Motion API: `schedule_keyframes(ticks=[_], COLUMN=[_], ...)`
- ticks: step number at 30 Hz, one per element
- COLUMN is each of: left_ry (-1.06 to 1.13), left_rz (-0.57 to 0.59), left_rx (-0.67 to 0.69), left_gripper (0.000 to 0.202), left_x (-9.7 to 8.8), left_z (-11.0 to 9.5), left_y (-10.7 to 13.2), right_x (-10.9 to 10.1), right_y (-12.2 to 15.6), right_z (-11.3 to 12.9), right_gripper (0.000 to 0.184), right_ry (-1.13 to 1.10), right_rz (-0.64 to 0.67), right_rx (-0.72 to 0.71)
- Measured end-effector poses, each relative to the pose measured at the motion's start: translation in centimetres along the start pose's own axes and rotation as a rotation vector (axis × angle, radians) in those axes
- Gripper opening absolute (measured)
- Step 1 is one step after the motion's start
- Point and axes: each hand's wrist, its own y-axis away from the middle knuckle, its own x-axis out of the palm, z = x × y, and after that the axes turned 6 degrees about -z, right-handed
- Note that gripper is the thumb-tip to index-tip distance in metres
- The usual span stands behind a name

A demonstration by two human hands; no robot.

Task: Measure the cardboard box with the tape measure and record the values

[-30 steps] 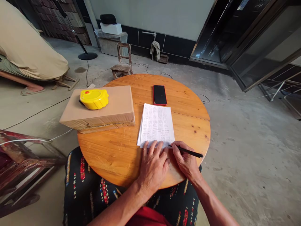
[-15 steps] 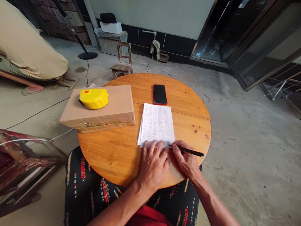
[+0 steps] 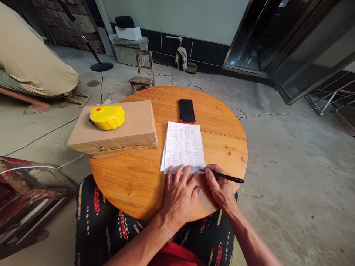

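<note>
Sheets of white paper (image 3: 183,144) covered with rows of small handwriting lie in a thin stack on the round wooden table (image 3: 127,184). My left hand (image 3: 181,192) rests flat across the bottom edge of the paper, fingers spread. A black pen (image 3: 231,178) is pinched in my right hand (image 3: 221,186), its tip at the lower right corner of the sheet and its back end pointing right. Beyond the paper's top edge lies a phone (image 3: 186,111) with a dark screen and red case.
On the table's left is a cardboard box (image 3: 130,129) with a yellow tape measure (image 3: 107,117) on top. A small wooden chair (image 3: 142,70) stands behind the table. At far left a person (image 3: 33,59) sits. A worn red wooden chair (image 3: 27,199) is near my left side.
The pen tip has shifted slightly on the paper, and the pen's back end has swung a little to the right. My left hand stays on the sheet. The whole view has moved slightly.
</note>
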Motion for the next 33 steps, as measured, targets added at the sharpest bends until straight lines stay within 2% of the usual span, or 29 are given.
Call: schedule_keyframes(ticks=[14,21,33], left_ry=[0.004,0.012,0.015], left_rz=[-0.007,-0.007,-0.011], left_rx=[-0.009,-0.009,-0.007], left_gripper=[0.028,0.025,0.025], left_x=[-0.02,-0.04,-0.05], left_z=[-0.02,-0.06,-0.04], left_y=[-0.06,-0.14,-0.09], right_x=[0.09,0.13,0.1], right_y=[-0.15,-0.29,-0.11], right_z=[0.69,0.74,0.21], right_gripper=[0.021,0.02,0.02], right_ry=[0.028,0.093,0.054], right_rz=[0.027,0.004,0.043], right_rx=[-0.006,-0.081,-0.015])
